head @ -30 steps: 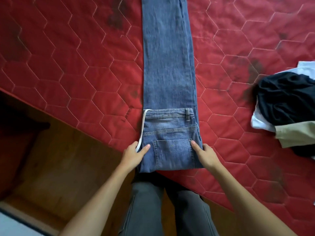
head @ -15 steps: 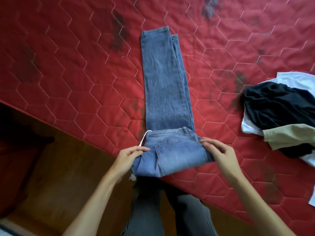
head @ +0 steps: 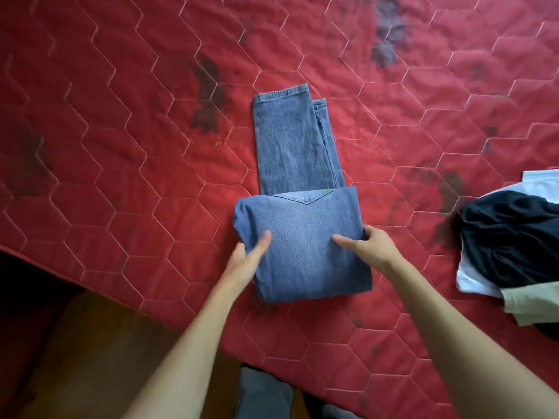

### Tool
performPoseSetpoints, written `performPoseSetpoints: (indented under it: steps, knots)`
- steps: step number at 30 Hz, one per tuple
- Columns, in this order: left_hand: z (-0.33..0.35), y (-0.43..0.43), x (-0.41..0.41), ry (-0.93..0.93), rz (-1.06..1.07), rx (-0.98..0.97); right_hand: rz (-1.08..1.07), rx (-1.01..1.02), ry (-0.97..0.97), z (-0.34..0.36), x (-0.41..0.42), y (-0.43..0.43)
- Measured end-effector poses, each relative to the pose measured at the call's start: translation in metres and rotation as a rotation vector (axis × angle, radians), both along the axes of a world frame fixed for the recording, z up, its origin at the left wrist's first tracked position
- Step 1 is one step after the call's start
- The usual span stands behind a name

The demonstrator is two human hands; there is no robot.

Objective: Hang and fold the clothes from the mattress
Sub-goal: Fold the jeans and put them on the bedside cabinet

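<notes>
A pair of blue jeans [head: 305, 258] lies on the red quilted mattress [head: 121, 152], its upper part rolled over into a thick fold and the leg ends [head: 290, 137] stretching away from me. My left hand [head: 246, 257] holds the fold's left edge, thumb on top and fingers tucked at the side. My right hand [head: 370, 247] holds the right edge the same way, with the thumb lying on the denim.
A pile of clothes [head: 511, 237], black, white and beige, lies at the right edge of the mattress. The mattress edge runs diagonally in front of me, with wooden floor [head: 90, 343] below left. My grey trouser legs [head: 266, 394] show at the bottom.
Both hands lifted the folded waist end and turned it over away from me onto the legs. The fold is thicker now and less leg length shows beyond it.
</notes>
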State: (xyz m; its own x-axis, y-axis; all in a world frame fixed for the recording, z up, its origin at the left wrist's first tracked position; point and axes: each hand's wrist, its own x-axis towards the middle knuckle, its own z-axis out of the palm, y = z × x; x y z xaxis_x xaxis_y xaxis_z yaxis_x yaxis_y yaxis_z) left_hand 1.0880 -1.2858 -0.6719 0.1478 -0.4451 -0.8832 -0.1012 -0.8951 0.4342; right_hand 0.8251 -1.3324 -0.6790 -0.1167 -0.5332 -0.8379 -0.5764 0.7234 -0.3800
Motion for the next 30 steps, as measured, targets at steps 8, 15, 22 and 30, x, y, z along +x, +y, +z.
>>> performPoseSetpoints:
  steps: [8, 15, 22, 30]
  knots:
    - [-0.031, 0.039, -0.006, -0.140, -0.111, 0.093, -0.087, 0.146, -0.077, -0.008, -0.016, 0.050]
    - [-0.020, 0.082, -0.016, -0.241, -0.299, 0.306, -0.045, 0.317, 0.008, 0.006, -0.019, 0.103]
    - [0.016, 0.137, -0.020, -0.074, -0.132, 0.468, 0.046, 0.313, 0.042, 0.053, -0.023, 0.154]
    - [0.071, 0.089, 0.013, -0.001, 0.170, 0.138, -0.106, -0.085, -0.166, 0.123, -0.003, 0.077]
